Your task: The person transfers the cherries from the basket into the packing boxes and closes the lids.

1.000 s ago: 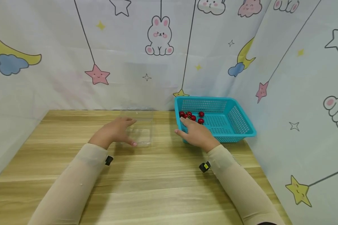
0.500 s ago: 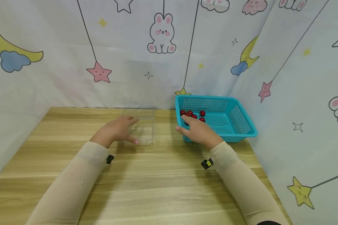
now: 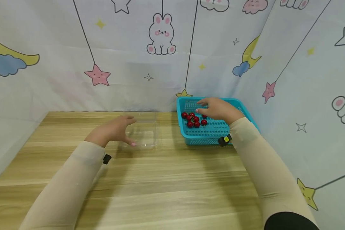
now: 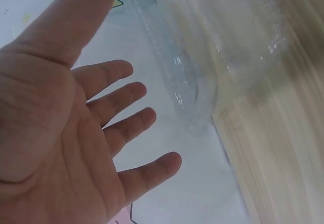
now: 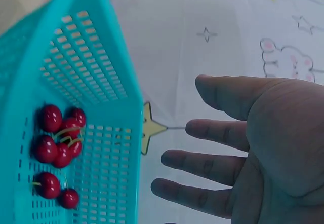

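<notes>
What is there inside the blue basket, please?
Red cherries, some with stems, lie in the blue basket, gathered toward its left end. The right hand and sleeve cover part of the basket's right side in the head view; whether anything lies behind them cannot be seen.

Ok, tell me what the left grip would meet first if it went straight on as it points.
Most likely the clear plastic container: the left grip points toward it in the head view. Depth is hard to judge against see-through plastic, so it might pass over instead.

Glossy red cherries (image 3: 196,119) lie mostly bunched in a turquoise basket (image 3: 204,140), right of a clear box (image 3: 145,137)
</notes>
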